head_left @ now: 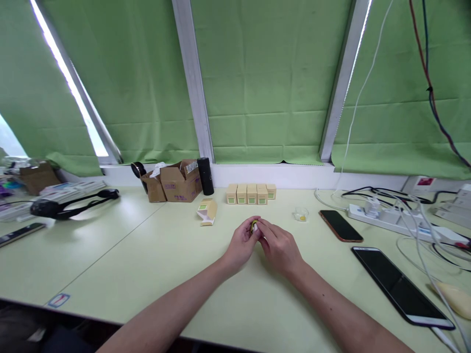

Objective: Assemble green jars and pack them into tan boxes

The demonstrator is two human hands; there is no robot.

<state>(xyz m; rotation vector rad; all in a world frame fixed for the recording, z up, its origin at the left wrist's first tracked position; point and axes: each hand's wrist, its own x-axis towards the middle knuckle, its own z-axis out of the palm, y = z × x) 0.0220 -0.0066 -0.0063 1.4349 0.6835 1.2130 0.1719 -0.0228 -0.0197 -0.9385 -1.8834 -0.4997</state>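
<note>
My left hand point(241, 243) and my right hand point(277, 245) meet over the middle of the pale green table point(147, 255). Both pinch one small round object with a yellow and dark edge point(253, 227), held between the fingertips just above the tabletop. An opened small beige carton point(207, 212) lies on its side to the left beyond my hands. A row of several small beige boxes with green labels point(250, 193) stands behind it near the window sill. A small clear wrapper with something yellow inside point(300, 214) lies to the right.
Two open cardboard boxes point(172, 182) and a black cylinder point(205, 176) stand at the back left. A black headset point(66, 206) lies far left. Two dark phones point(340, 225) point(399, 287) lie on the right, beside a power strip point(397, 223) with tangled cables.
</note>
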